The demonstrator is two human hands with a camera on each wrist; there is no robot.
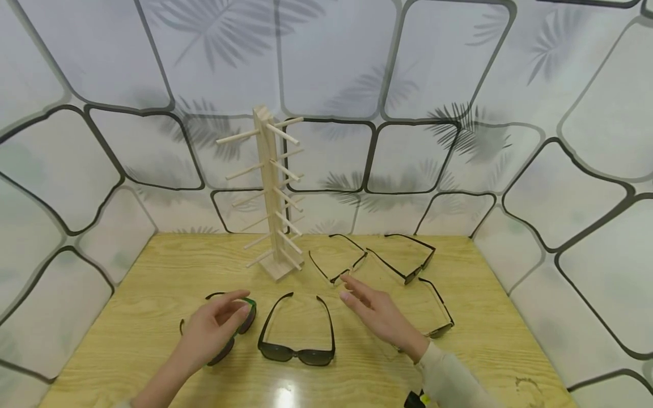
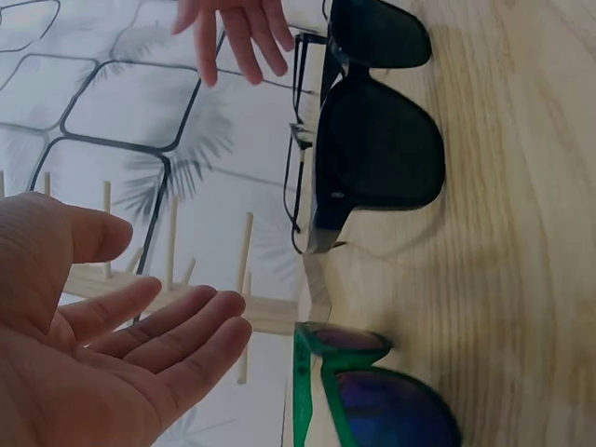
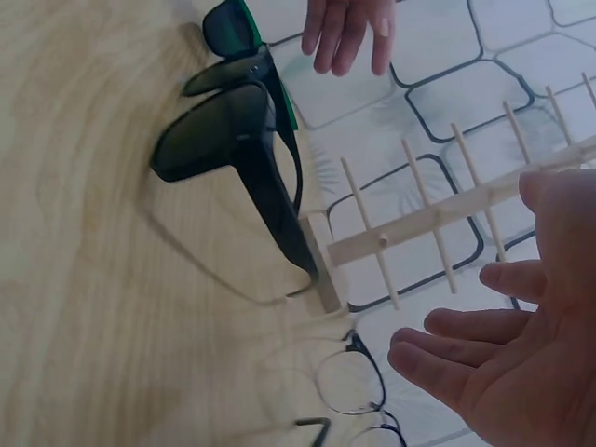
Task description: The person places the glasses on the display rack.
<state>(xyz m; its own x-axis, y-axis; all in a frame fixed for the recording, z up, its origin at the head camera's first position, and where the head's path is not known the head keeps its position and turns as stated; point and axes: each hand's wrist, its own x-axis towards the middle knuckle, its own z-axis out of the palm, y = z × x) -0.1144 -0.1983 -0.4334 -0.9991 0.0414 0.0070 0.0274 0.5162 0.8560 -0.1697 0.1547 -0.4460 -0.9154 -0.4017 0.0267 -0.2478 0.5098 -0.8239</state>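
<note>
My left hand [image 1: 211,328] hovers over a pair of green-framed sunglasses [image 1: 248,317], partly covering them in the head view. Its fingers are relaxed, with nothing between them. My right hand [image 1: 380,314] is held in the air right of the middle, loosely extended and holding nothing. Between the hands lies a pair of black sunglasses [image 1: 296,355], lenses toward me and temples pointing away. Behind them stands a wooden rack [image 1: 270,187] with pegs on both sides. Thin-framed glasses [image 1: 352,266] lie just beyond my right fingertips.
Dark-framed glasses [image 1: 423,266] rest at the back right. Another pair [image 1: 441,328] lies beside my right wrist, partly hidden by the arm. A small black object [image 1: 414,400] sits at the front edge by my sleeve. Patterned cloth walls [image 1: 326,153] enclose the wooden table [image 1: 168,272].
</note>
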